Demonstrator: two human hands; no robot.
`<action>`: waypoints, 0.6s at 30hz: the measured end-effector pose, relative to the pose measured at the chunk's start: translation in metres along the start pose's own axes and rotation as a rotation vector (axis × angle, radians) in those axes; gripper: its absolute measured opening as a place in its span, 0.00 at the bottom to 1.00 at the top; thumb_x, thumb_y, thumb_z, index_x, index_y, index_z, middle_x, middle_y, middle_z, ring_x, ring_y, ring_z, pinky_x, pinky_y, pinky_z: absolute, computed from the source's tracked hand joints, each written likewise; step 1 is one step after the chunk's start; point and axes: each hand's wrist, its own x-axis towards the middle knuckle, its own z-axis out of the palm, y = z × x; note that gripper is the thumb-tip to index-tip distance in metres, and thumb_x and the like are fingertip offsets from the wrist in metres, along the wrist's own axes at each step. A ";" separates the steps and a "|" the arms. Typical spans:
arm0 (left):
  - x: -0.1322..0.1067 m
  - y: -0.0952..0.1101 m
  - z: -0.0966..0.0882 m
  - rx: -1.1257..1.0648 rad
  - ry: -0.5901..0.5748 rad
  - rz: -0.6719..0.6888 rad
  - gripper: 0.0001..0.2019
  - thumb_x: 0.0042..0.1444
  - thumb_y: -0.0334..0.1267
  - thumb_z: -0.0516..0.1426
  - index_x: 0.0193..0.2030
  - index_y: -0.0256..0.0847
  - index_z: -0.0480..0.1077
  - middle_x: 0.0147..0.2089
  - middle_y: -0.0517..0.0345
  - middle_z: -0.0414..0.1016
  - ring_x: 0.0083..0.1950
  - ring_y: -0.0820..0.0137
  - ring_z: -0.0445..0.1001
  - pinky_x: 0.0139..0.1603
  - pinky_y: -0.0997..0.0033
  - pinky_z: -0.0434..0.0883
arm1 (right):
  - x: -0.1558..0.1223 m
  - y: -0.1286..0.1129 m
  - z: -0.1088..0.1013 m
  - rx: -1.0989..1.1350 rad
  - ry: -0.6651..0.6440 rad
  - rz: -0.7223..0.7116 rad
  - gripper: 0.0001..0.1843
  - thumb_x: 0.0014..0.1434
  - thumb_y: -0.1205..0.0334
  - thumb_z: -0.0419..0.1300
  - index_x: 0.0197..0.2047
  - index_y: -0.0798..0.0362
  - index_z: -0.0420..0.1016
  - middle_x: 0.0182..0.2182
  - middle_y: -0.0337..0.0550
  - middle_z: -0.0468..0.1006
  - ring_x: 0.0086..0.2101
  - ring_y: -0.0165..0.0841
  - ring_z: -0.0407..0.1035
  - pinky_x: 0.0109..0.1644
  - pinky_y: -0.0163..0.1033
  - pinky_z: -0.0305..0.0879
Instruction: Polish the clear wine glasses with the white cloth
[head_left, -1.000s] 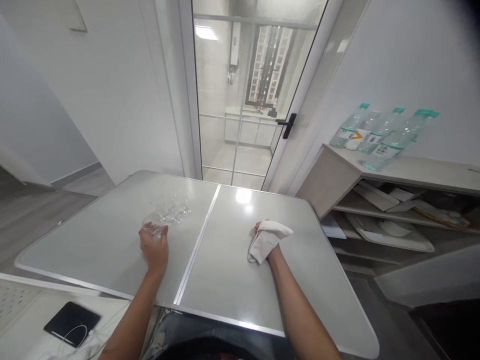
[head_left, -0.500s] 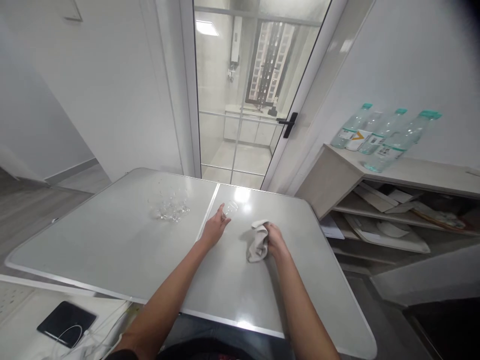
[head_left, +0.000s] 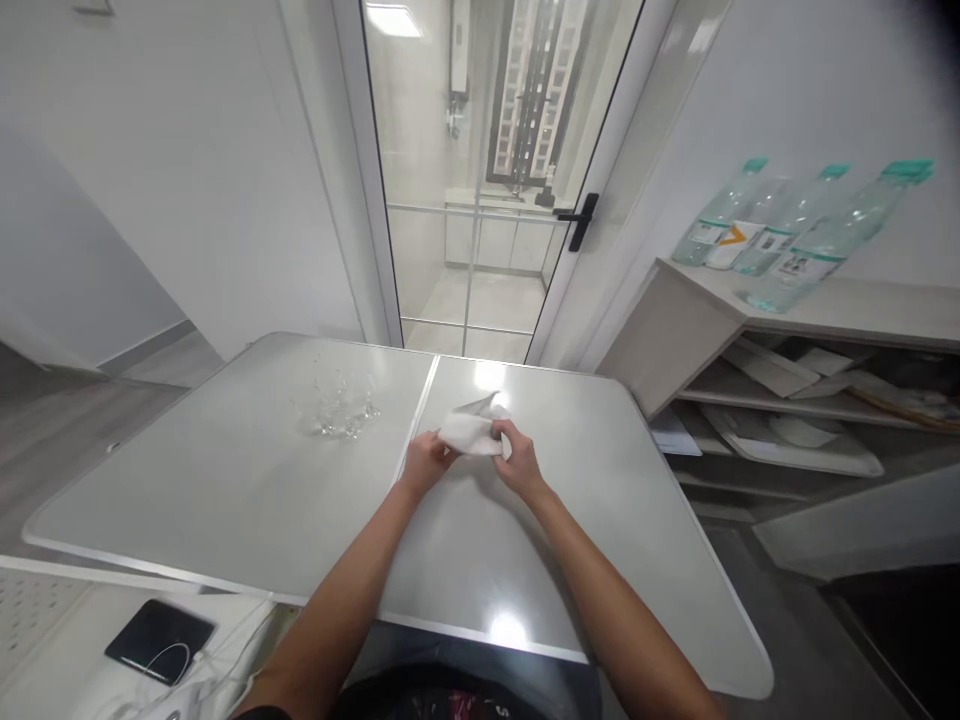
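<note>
My two hands meet above the middle of the grey folding table [head_left: 225,500], close to its centre seam. My right hand [head_left: 517,465] is closed on a crumpled white cloth [head_left: 469,432] and presses it towards my left hand [head_left: 424,462]. The left hand's fingers are curled at the cloth's left end. The small clear glass it carried is hidden under the cloth. A cluster of several small clear glasses [head_left: 341,412] stands on the left half of the table, apart from both hands.
A glass door with a black handle [head_left: 579,220] is behind the table. A wooden shelf [head_left: 675,330] on the right carries several plastic water bottles [head_left: 780,240] and papers. A black device with a white cable [head_left: 159,640] lies at the lower left.
My left hand took a small glass from the cluster and carried it right to the table's middle. My right hand brought the cloth up to meet it, and the cloth now covers the glass.
</note>
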 end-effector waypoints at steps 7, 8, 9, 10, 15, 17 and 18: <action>0.002 0.007 -0.012 0.002 -0.173 0.257 0.18 0.67 0.47 0.58 0.60 0.47 0.76 0.31 0.57 0.79 0.29 0.69 0.71 0.35 0.70 0.66 | -0.008 0.007 -0.029 0.168 -0.372 0.158 0.40 0.72 0.45 0.51 0.79 0.44 0.38 0.76 0.48 0.49 0.73 0.46 0.47 0.75 0.54 0.44; 0.001 0.010 -0.013 -0.014 -0.182 0.264 0.21 0.67 0.47 0.59 0.64 0.47 0.73 0.32 0.57 0.79 0.29 0.69 0.71 0.36 0.70 0.67 | -0.008 0.006 -0.031 0.179 -0.390 0.163 0.41 0.72 0.44 0.51 0.79 0.44 0.37 0.76 0.48 0.49 0.73 0.46 0.47 0.75 0.54 0.44; 0.000 0.013 -0.012 -0.036 -0.186 0.252 0.23 0.66 0.48 0.60 0.66 0.47 0.72 0.32 0.57 0.79 0.29 0.70 0.72 0.36 0.70 0.67 | -0.008 0.005 -0.033 0.178 -0.397 0.157 0.41 0.72 0.44 0.52 0.79 0.44 0.38 0.75 0.48 0.53 0.71 0.46 0.49 0.75 0.54 0.45; -0.001 0.016 -0.012 -0.068 -0.192 0.222 0.24 0.65 0.48 0.61 0.66 0.47 0.72 0.31 0.57 0.79 0.29 0.70 0.71 0.36 0.70 0.67 | -0.008 0.004 -0.034 0.166 -0.396 0.145 0.41 0.72 0.44 0.53 0.79 0.45 0.41 0.72 0.49 0.58 0.69 0.46 0.54 0.74 0.54 0.47; -0.002 0.027 -0.009 -0.382 -0.295 -0.119 0.29 0.58 0.48 0.66 0.65 0.45 0.73 0.27 0.63 0.73 0.27 0.73 0.66 0.35 0.73 0.65 | -0.010 0.005 -0.035 0.061 -0.312 0.089 0.29 0.73 0.47 0.51 0.72 0.48 0.57 0.45 0.45 0.77 0.44 0.41 0.71 0.56 0.48 0.67; 0.002 0.028 -0.012 -0.579 -0.403 -0.265 0.29 0.57 0.49 0.66 0.64 0.41 0.75 0.25 0.65 0.68 0.26 0.74 0.61 0.32 0.73 0.62 | -0.013 0.009 -0.035 0.020 -0.294 0.056 0.25 0.73 0.49 0.51 0.68 0.49 0.60 0.39 0.42 0.74 0.37 0.39 0.69 0.47 0.45 0.68; 0.004 0.028 -0.015 -0.671 -0.461 -0.322 0.29 0.57 0.50 0.66 0.63 0.39 0.76 0.24 0.66 0.65 0.26 0.75 0.59 0.30 0.73 0.60 | -0.014 0.011 -0.036 0.003 -0.294 0.032 0.23 0.72 0.50 0.53 0.66 0.50 0.60 0.38 0.42 0.73 0.36 0.38 0.68 0.45 0.44 0.68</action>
